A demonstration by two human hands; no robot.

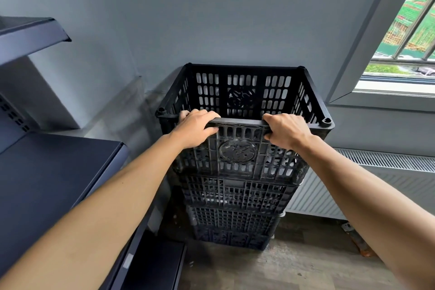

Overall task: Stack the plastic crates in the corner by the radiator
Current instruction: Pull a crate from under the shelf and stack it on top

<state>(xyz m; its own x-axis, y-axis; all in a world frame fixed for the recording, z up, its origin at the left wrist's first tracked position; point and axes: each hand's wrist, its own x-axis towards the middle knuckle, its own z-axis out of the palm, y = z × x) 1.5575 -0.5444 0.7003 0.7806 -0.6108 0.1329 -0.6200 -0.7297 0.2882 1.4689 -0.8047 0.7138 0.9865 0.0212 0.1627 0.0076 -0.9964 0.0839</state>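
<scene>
A black slotted plastic crate (pixel 244 92) tops a stack of similar black crates (pixel 235 198) standing on the floor in the corner against the grey wall. The top crate is empty, with a round emblem on its near wall. My left hand (pixel 196 128) grips the near rim left of centre, fingers curled over the edge. Right of centre on the same rim, my right hand (pixel 288 130) holds on the same way. A white radiator (pixel 329 198) runs along the wall just right of the stack, partly hidden behind it.
Dark metal shelving (pixel 47 172) stands close on the left, with an upper shelf (pixel 30 35) jutting out. A window (pixel 409 37) with bars sits above the radiator. The floor is wood-patterned; a small tool with an orange tip (pixel 357 240) lies at right.
</scene>
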